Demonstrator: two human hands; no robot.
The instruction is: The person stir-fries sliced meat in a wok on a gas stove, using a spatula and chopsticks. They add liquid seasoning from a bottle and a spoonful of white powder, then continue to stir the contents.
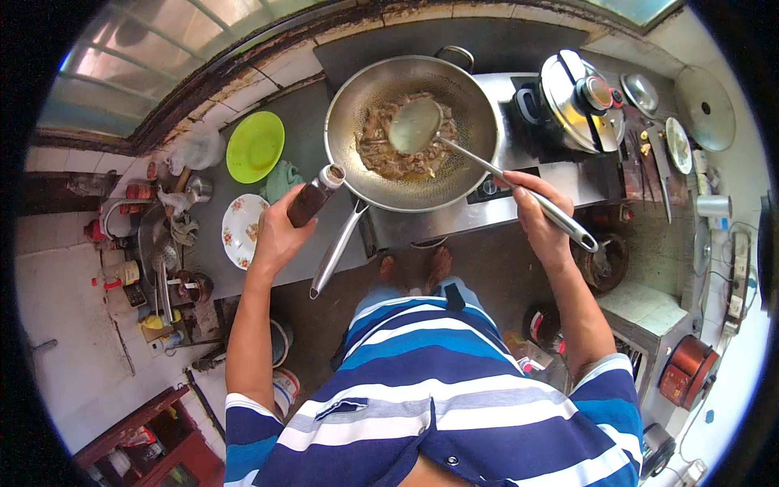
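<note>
My left hand [282, 234] grips a small bottle of dark contents [311, 198], tilted with its white-rimmed mouth near the left rim of a steel wok [347, 143]. No cap shows on the bottle. My right hand [540, 210] holds the long handle of a metal ladle [415, 126], whose bowl hangs over or rests on the food; which, I cannot tell. Brown pieces of cooked food, probably meat [377, 149], lie in shiny liquid in the middle of the wok. The wok's long handle [336, 249] points toward me, below my left hand.
Left of the wok are a green plate [255, 146], a floral plate [240, 231] and a green cloth [283, 181]. A pressure cooker [569, 109] stands at the right on the stove. Farther right lie a cleaver [659, 152] and a small dish [678, 146].
</note>
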